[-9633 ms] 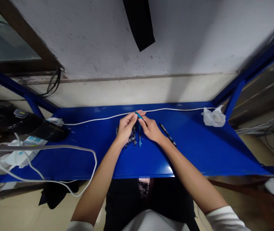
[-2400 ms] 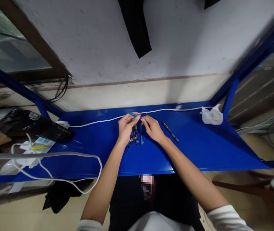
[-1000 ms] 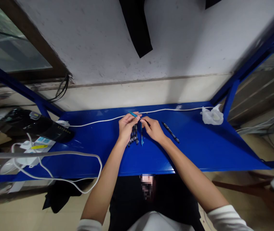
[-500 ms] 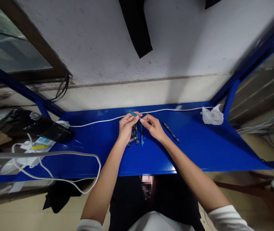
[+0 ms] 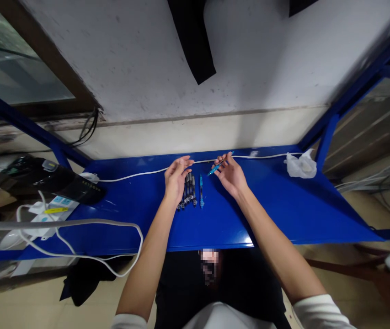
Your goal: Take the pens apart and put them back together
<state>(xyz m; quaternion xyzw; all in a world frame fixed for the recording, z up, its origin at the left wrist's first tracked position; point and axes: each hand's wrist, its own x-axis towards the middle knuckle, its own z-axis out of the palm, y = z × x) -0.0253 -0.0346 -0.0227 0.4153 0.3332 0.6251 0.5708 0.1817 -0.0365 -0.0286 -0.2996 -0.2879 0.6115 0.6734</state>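
My right hand (image 5: 231, 176) holds a blue pen (image 5: 215, 169) between its fingers, tilted up to the right above the table. Across from it, my left hand (image 5: 176, 176) has its fingers apart and nothing in them. Several dark pens (image 5: 190, 188) lie side by side next to my left hand, their upper ends partly behind it. Between my two hands another blue pen (image 5: 201, 192) lies on the blue table (image 5: 215, 226), separate from the dark ones.
A white cable (image 5: 140, 173) runs along the table's back. Crumpled white plastic (image 5: 301, 165) sits at the right. On the left are a black bottle (image 5: 61, 180), a white power strip (image 5: 57, 210) with a yellow item (image 5: 56, 210), and a looping cable (image 5: 126, 223).
My hands have moved apart. The blue pen, earlier between both hands, is now in my right hand, which moved right. My left hand let go. The separate dark pen at the right is no longer visible.
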